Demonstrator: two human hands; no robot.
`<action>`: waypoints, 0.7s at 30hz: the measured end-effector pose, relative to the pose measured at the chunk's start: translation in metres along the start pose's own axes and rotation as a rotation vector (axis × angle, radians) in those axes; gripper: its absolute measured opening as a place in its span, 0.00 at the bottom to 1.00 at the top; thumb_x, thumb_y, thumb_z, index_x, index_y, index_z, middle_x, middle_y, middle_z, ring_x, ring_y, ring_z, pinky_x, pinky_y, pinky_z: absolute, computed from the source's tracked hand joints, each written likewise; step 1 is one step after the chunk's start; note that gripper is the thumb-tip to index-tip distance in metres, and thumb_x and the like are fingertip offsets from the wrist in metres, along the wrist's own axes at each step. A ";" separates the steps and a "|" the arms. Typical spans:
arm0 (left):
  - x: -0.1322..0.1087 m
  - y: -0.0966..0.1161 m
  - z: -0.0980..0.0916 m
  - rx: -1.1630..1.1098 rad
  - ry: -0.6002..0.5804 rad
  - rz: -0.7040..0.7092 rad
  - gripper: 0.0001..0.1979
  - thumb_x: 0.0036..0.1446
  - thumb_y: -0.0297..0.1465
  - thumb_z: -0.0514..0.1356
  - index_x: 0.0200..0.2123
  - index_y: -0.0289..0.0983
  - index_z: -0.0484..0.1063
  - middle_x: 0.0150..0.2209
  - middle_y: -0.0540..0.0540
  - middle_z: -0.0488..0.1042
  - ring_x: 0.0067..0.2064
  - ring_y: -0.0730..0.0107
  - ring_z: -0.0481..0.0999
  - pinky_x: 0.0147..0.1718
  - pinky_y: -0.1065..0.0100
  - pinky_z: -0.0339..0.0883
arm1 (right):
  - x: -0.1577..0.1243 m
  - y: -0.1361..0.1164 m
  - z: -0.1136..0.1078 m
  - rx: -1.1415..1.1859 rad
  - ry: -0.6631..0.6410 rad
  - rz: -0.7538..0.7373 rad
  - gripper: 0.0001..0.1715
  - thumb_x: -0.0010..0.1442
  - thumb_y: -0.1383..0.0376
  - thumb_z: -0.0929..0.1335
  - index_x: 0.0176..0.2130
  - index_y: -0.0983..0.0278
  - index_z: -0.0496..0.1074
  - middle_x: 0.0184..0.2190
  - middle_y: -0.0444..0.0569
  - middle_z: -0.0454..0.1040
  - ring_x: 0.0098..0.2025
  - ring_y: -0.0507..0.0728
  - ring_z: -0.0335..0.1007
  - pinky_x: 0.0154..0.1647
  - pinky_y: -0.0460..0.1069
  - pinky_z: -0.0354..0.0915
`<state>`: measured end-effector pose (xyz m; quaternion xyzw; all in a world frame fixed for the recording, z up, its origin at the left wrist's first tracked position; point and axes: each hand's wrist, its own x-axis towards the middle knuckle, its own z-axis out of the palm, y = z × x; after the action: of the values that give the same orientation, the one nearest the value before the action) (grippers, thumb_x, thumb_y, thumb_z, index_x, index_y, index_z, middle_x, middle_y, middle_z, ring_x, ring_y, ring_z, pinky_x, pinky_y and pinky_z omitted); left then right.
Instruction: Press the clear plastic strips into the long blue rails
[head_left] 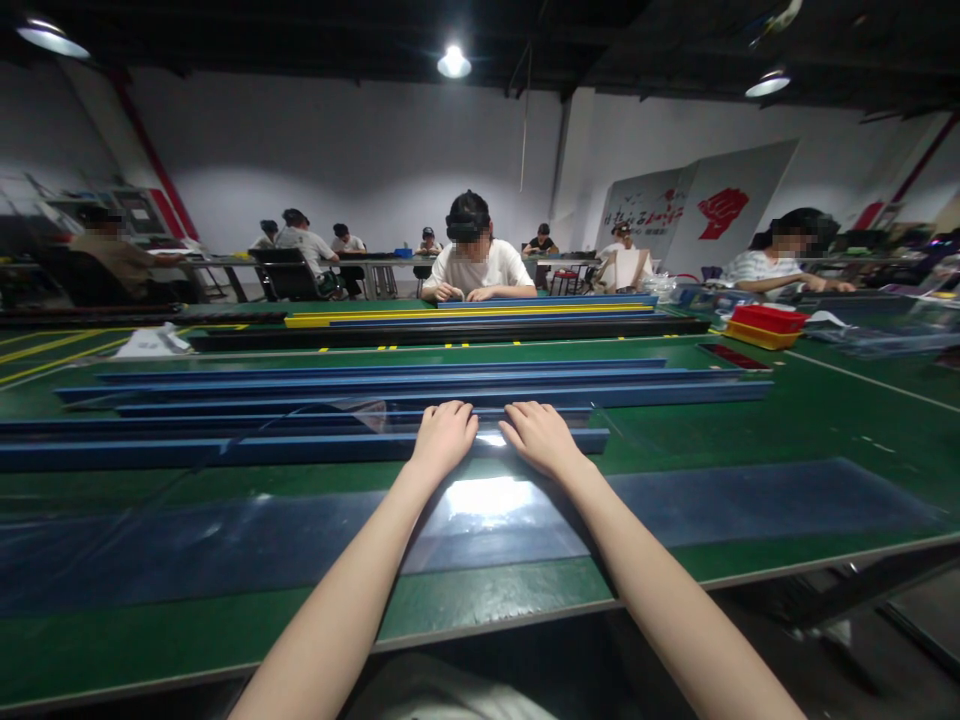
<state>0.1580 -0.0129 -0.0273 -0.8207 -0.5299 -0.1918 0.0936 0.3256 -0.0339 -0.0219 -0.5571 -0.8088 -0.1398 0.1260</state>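
Observation:
A clear plastic sheet [491,525] lies before me, glossy with reflected light, its far part over a blue channel strip [300,445]. At the sheet's far part, above the strip, my left hand [447,436] has its fingers together and bent over. My right hand [541,438] mirrors it a short way to the right, thumb turned inward. Both hands grip the sheet along the strip; the undersides of the fingers are hidden. To the left, a loose curved piece of clear film rises over the strips.
More blue strips [645,393] lie just beyond my hands, then black strips [450,336] and yellow strips [465,314]. A red tray on a yellow tray [757,335] stands at right. A co-worker [480,260] sits opposite. The green table's front edge [750,578] runs below my arms.

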 end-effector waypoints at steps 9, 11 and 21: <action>0.001 -0.005 -0.003 -0.015 -0.010 0.013 0.17 0.61 0.33 0.45 0.47 0.35 0.68 0.50 0.43 0.69 0.51 0.63 0.66 0.48 0.61 0.56 | -0.002 0.022 -0.014 0.012 -0.090 0.171 0.22 0.61 0.56 0.56 0.44 0.62 0.70 0.42 0.52 0.73 0.46 0.57 0.65 0.42 0.48 0.55; 0.001 -0.005 -0.002 -0.002 0.000 0.005 0.16 0.61 0.33 0.45 0.46 0.36 0.69 0.50 0.43 0.69 0.51 0.63 0.67 0.48 0.60 0.56 | -0.004 0.030 -0.015 0.001 -0.103 0.240 0.22 0.61 0.56 0.56 0.43 0.63 0.71 0.41 0.52 0.74 0.45 0.57 0.66 0.40 0.48 0.56; -0.002 0.002 0.004 0.043 0.035 0.042 0.16 0.61 0.32 0.43 0.45 0.36 0.68 0.48 0.42 0.71 0.49 0.64 0.68 0.46 0.61 0.56 | -0.009 0.047 -0.008 -0.114 -0.025 0.338 0.19 0.61 0.61 0.56 0.35 0.65 0.72 0.37 0.54 0.75 0.42 0.58 0.67 0.41 0.50 0.53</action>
<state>0.1598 -0.0141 -0.0323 -0.8261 -0.5147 -0.1929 0.1245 0.3735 -0.0291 -0.0133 -0.6930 -0.6960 -0.1555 0.1058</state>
